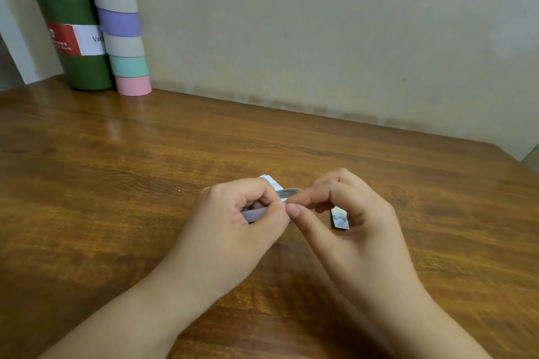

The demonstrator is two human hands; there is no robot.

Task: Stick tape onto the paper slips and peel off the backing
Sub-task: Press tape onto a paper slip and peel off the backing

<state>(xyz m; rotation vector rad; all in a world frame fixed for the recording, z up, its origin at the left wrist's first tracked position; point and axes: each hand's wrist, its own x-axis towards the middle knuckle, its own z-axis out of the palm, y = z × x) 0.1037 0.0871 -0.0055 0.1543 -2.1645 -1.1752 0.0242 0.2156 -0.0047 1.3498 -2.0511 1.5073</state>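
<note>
Looks like you're mid-peel: left hand pinches the paper slip, right hand fingertips nip the backing; next, pull gently.

Both hands fingertip-to-fingertip (pinching)

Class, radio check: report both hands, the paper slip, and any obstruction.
Left hand and right hand both pinching small white paper slip above brown wooden table. Backing state unclear. Nothing obstructing; green bottle stands far back left.

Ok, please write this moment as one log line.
left hand: holds slip | right hand: pinches strip | table: second slip
</note>
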